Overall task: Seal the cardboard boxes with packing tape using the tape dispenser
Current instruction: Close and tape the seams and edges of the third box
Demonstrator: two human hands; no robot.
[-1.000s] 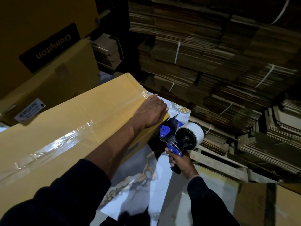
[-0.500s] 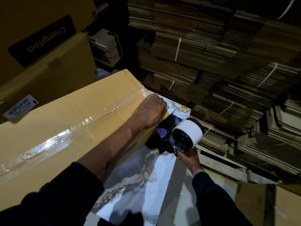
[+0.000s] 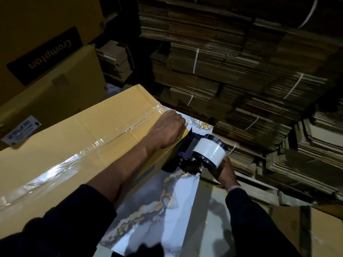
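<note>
Step in hand, as I read it: finishing the tape run over the far right end of the cardboard box (image 3: 70, 145) and cutting it off. Left hand (image 3: 168, 129) lies on the box's top at its far right edge, fingers bent down over the edge and pressing the tape end; not grasping anything. Right hand (image 3: 223, 172) grasps the handle of the tape dispenser (image 3: 201, 153), mostly hidden under the roll. Dispenser sits just beside the box's right end face, below the top edge, white roll facing camera, blue and black frame toward the box; can't tell if blade touches cardboard.

To do it well: keep left hand pinning the tape at the edge, pull dispenser down the end face so tape laps over the corner, tilt blade in and snap for a clean cut, then rub the tail flat. Risk: tape lifts or wrinkles if left hand lets go early.

Box: large, tan, long, lying flat on a marbled sheet (image 3: 167, 216). Clear tape strip (image 3: 74, 162) runs along the centre seam end to end, glossy, wrinkled in the near left part. Bundled flat cardboard stacks (image 3: 241, 71) behind, more boxes (image 3: 46, 80) at left
</note>
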